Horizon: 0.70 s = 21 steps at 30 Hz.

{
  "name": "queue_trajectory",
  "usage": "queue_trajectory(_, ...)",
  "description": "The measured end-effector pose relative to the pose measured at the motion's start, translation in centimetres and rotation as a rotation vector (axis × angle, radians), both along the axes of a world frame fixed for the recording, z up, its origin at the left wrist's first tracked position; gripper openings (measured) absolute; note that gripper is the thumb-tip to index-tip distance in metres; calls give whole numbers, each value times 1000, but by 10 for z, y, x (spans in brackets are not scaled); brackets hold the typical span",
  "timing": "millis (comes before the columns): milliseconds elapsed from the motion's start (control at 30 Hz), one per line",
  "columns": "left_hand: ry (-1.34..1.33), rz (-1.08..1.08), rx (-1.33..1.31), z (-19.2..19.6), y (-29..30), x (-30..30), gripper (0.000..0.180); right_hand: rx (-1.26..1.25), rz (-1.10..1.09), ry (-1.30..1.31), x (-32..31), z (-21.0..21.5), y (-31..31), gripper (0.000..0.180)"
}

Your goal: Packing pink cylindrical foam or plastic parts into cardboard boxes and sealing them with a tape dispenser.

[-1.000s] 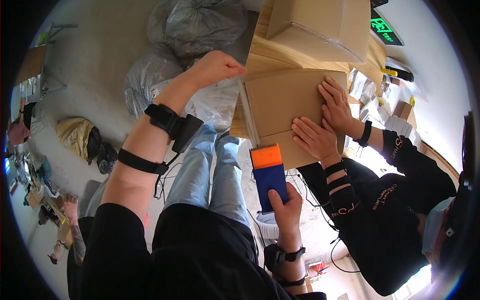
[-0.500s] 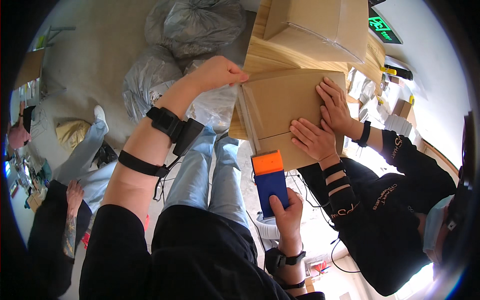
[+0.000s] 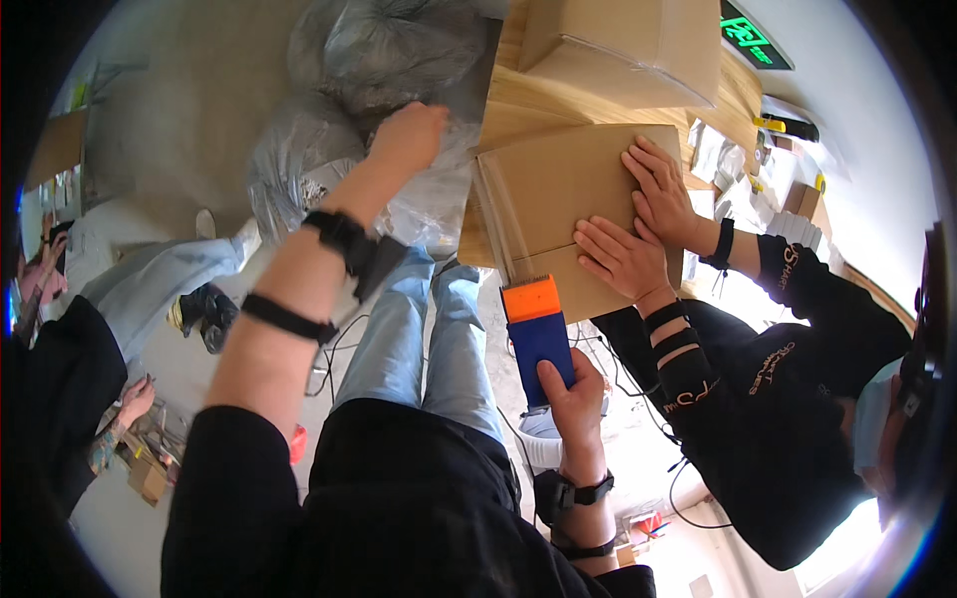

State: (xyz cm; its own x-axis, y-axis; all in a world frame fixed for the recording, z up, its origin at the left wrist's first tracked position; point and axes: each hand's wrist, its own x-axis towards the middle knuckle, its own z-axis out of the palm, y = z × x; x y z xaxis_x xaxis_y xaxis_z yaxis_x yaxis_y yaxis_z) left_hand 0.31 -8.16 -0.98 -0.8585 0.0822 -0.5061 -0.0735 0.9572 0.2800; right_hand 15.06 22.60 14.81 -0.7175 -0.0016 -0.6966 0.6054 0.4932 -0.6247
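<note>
A cardboard box lies on the wooden table, with clear tape along its left edge. My right hand grips a blue-and-orange tape dispenser, its orange end at the box's near left corner. My left hand is off the box, above the grey plastic bags, blurred and with fingers curled in; whatever it may hold is hidden. On the box's right part rest a co-worker's two hands, flat with fingers spread.
Another cardboard box stands behind on the wooden table. Full grey plastic bags sit on the floor to the left. A masked co-worker is close on the right; another person is at far left. Cables hang below the box.
My left hand has moved left, away from the box's far left corner. The dispenser stays at the near corner, slightly higher in view. The person at far left has shifted.
</note>
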Motion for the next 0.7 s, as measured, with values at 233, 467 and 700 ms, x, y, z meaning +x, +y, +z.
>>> queue_trajectory(233, 597, -108, 233, 36, 85, 33, 55, 0, -5, 63, 4, -6, 1, 26)
queue_trajectory(467, 611, -205, 109, 29, 98, 29, 64, 19, -15, 56, 5, -8, 9, 27)
queue_trajectory(700, 602, -275, -29, 33, 88, 33, 64, 42, -9, 79, 55, -9, 32, 28)
